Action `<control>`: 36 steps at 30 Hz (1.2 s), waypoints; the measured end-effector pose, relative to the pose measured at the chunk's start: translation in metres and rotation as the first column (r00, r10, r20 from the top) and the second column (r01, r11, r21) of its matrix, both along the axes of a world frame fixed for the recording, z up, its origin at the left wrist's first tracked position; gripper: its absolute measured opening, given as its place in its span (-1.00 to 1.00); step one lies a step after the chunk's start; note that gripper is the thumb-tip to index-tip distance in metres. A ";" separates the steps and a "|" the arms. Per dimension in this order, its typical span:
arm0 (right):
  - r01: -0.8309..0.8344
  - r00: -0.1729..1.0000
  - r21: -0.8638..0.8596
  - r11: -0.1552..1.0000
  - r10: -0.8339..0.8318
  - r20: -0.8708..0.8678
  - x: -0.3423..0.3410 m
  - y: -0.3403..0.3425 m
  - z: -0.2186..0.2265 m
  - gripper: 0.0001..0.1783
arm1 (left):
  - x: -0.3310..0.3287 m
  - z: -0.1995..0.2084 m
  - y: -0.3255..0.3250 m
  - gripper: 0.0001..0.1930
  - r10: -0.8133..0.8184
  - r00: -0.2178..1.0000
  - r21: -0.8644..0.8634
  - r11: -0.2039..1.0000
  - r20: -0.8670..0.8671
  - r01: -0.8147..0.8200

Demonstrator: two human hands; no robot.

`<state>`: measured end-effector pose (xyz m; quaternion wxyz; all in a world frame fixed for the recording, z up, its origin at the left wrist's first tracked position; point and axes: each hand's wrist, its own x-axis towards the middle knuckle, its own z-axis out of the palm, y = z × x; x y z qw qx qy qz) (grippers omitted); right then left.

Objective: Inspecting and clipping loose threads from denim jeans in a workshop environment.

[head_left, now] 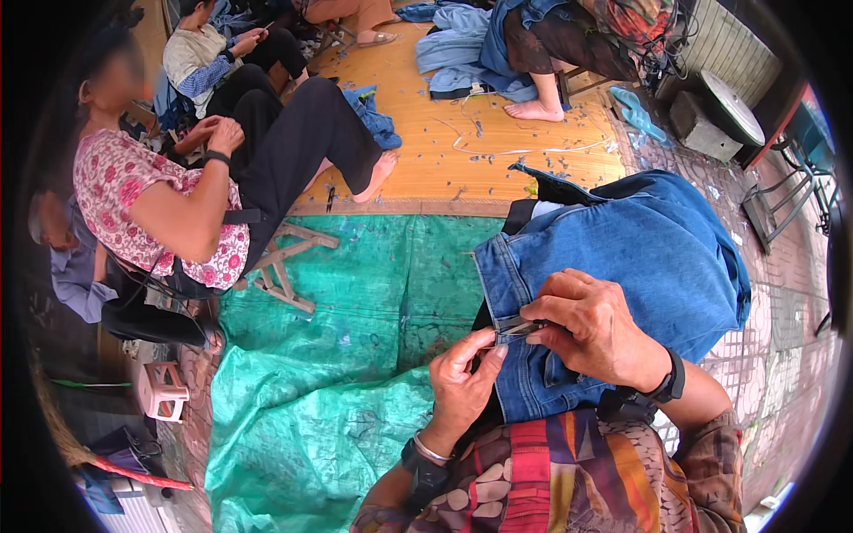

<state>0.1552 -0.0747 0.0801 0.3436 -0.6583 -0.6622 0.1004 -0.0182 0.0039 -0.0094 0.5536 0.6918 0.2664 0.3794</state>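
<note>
Across my lap lies a blue denim garment [622, 244], probably jeans, with a stitched waistband and a pocket. My right hand [600, 330] is closed around small metal thread snips [524, 328], whose blades point left at a narrow denim strip, like a belt loop, on the waistband. My left hand [460, 382] pinches the waistband's edge between thumb and forefinger, right beside the blade tips. Whether the blades touch a thread is too small to tell. Much of the snips is hidden by my right fingers.
A green tarp [311, 382] covers the ground ahead and left, meeting a tan mat [506, 173] strewn with scraps. Seated people work nearby, one on a wooden folding stool [284, 262]. Denim piles [453, 53], blue slippers [637, 114] and a pink plastic stool [162, 391] lie around.
</note>
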 end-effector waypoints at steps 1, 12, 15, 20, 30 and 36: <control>0.005 1.000 -0.011 1.000 -0.005 0.012 0.000 0.000 0.000 -0.73 | 0.000 -0.001 0.001 -0.79 -0.010 1.000 0.011 1.000 -0.007 0.010; -0.016 0.992 -0.093 0.995 0.005 -0.122 0.005 0.007 -0.004 -0.78 | 0.002 -0.005 0.003 -0.78 -0.022 1.000 0.066 0.998 -0.017 0.023; -0.021 0.992 -0.118 0.993 0.007 -0.124 0.006 0.007 -0.004 -0.80 | 0.004 -0.005 0.003 -0.79 -0.040 0.999 0.094 0.995 0.013 0.039; 0.053 0.944 -0.094 0.994 -0.081 -0.320 0.007 0.004 -0.006 -0.76 | 0.002 0.003 0.003 -0.84 -0.066 0.998 -0.182 0.981 -0.020 0.062; -0.027 0.993 0.070 0.997 0.018 0.118 -0.006 -0.004 -0.014 -0.68 | 0.004 -0.001 0.002 -0.84 -0.052 0.995 -0.342 0.936 0.087 0.079; -0.013 0.995 0.068 0.998 0.006 0.101 -0.007 0.004 -0.017 -0.69 | 0.003 -0.007 0.008 -0.85 -0.063 0.995 -0.375 0.923 0.081 0.089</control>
